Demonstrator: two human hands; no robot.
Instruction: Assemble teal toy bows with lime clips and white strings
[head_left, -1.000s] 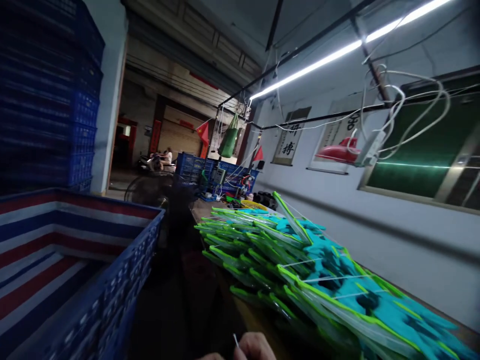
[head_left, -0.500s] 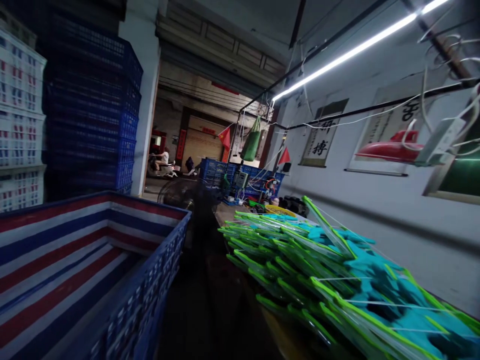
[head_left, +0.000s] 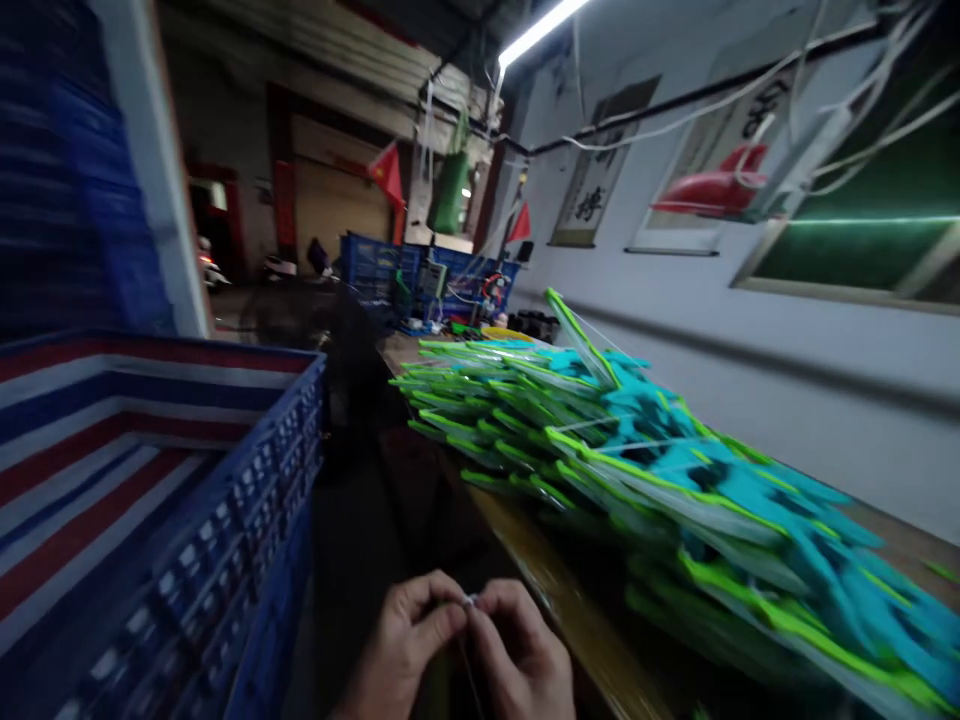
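My left hand (head_left: 411, 640) and my right hand (head_left: 521, 645) meet at the bottom middle, fingertips almost touching. Both pinch a thin white string (head_left: 470, 672), with a small white bit of it showing between the fingertips; whether it is knotted there I cannot tell. From the fingers the string hangs down out of view. To the right of my hands lies a big pile of clear plastic pieces with bright green edging (head_left: 517, 400), mixed with turquoise pieces (head_left: 780, 500) and a few white strings.
On the left stands a blue crate (head_left: 277, 430) lined with striped sheeting. The pile rests on a table with a yellowish-brown edge (head_left: 540, 580). A dark fan stands behind the crate. Blue crates (head_left: 375, 270) and a yellow basket (head_left: 504, 333) are farther back. Cables and a red object hang overhead at right.
My view has tilted down and turned to the right. Both hands, out of view before, now show at the bottom, pinching the string.
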